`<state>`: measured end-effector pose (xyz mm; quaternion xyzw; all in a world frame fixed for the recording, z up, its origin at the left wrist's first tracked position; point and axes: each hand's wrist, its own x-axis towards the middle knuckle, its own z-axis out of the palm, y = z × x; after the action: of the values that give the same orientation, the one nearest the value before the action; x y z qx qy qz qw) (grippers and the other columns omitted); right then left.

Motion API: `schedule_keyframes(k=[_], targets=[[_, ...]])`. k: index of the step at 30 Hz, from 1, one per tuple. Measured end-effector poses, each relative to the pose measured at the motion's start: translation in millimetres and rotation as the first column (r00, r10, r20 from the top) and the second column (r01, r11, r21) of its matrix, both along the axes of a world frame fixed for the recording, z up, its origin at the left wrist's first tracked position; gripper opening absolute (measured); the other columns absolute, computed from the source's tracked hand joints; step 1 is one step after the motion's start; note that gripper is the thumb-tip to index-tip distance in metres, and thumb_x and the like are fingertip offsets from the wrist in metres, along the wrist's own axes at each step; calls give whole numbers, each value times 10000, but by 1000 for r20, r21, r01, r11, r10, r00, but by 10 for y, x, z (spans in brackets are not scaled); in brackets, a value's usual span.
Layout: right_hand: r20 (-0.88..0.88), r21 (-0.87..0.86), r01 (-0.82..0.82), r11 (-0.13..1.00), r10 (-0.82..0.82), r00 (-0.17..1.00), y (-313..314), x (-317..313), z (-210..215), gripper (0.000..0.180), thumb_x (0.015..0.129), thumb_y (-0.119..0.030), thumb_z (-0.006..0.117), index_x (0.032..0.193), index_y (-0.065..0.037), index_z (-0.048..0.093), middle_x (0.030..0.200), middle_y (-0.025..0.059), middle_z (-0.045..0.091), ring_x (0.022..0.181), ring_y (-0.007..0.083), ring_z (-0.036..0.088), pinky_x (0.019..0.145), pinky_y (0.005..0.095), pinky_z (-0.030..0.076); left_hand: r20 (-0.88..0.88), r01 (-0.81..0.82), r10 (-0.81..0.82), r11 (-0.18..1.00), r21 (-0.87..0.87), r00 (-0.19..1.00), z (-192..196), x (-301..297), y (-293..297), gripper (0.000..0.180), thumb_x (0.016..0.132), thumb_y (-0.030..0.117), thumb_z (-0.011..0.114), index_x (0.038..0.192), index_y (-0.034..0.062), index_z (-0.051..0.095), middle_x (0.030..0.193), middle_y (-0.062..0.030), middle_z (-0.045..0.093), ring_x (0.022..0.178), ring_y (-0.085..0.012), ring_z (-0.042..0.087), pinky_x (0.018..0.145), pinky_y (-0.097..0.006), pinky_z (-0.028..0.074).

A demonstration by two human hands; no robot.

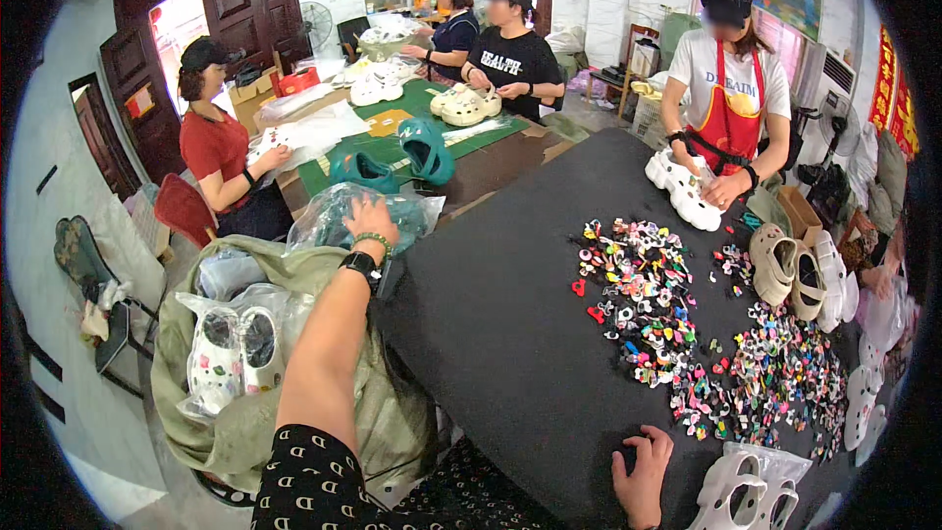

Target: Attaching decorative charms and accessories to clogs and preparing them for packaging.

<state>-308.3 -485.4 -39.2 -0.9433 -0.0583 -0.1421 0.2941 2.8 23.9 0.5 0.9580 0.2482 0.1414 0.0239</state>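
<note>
My left hand (370,223), wearing a dark watch and a green bead bracelet, reaches forward over the sack's far rim. It grips a clear plastic bag (319,213), through which something teal shows. Just beyond stand teal clogs (427,150) on the green-topped table. Below my left forearm, an olive woven sack (221,444) holds bagged white clogs (214,358) with colourful charms. My right hand (645,476) rests on the black table (491,334), fingers loosely bent and apart, holding nothing. Beside it, white clogs (731,496) lie with a clear bag at the table's near edge.
Loose colourful shoe charms (643,304) spread over the table's right side. Beige clogs (775,260) stand beyond them. Across the table, a co-worker in a red apron (731,123) handles white clogs (684,191). Several others work around the green table (319,175). A chair (93,275) stands left.
</note>
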Motion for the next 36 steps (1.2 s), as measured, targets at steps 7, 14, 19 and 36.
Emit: schedule_keyframes(k=[7,14,19,36], targets=[[-24,-40,-1,999,0,1000,16,-50,92,296,772,-68,697,1042,-34,579,1234,212,485,1177,404,439,1012,485,368,-280,-185,133,968,-167,951,-414,-161,713,1330,531,459,931,1541,367,71,1610,-127,132,1467,-394,152,1085,-630,282],[-19,-50,16,999,-17,1000,28,-9,193,244,829,-89,680,1045,-27,587,1195,199,520,1137,399,464,999,489,381,-292,-86,36,983,-160,956,-379,-92,803,974,582,476,909,1365,147,433,1355,-115,538,1279,-327,490,1020,-555,393],[-26,-93,1,996,-3,1000,46,31,162,262,852,-111,659,1084,-23,574,1216,210,512,1151,401,462,1009,480,375,2,23,-23,978,-206,1000,-398,-41,839,731,605,369,891,1211,129,562,1240,-131,605,1203,-319,537,961,-545,429],[31,-41,9,999,-7,1000,-50,-26,-24,280,728,-26,686,978,-46,562,1186,201,482,1155,391,430,1002,488,349,577,630,-580,764,140,575,1398,-1705,-1526,461,715,291,797,963,10,529,866,-197,580,833,-415,565,724,-491,447]])
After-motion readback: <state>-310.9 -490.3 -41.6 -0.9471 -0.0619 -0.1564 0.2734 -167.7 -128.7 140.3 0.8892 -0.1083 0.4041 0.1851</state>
